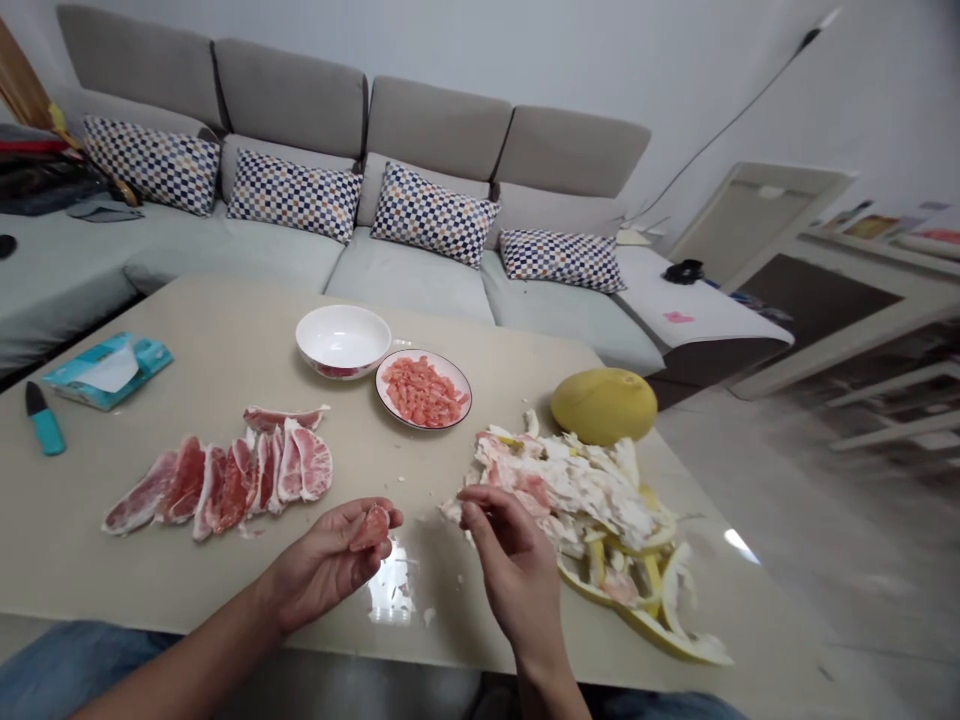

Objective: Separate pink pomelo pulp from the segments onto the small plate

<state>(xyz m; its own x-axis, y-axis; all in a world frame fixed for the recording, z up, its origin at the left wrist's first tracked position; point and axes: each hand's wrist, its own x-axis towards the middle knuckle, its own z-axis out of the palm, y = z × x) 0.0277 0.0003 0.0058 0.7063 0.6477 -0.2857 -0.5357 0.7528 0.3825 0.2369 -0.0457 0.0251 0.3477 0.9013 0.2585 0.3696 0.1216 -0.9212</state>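
My left hand (330, 560) is closed around a small pink piece of pomelo flesh (370, 530), held just above the table near its front edge. My right hand (517, 560) is beside the peel pile, thumb and fingertips pinched together; whatever is between them is too small to make out. Left of my hands lies a row of peeled pomelo segments (232, 482). Beyond them, a dark-rimmed plate (384, 402) carries loose pink pulp (424, 390). A heap of white pith and yellow peel (585, 500) spreads under and right of my right hand.
A white bowl (343, 330) stands behind the plate, touching or nearly touching it. A whole yellow pomelo (604, 405) sits behind the peel. At far left are a teal-handled knife (46, 425) and a tissue pack (109, 372). A sofa (420, 285) lines the table's far side.
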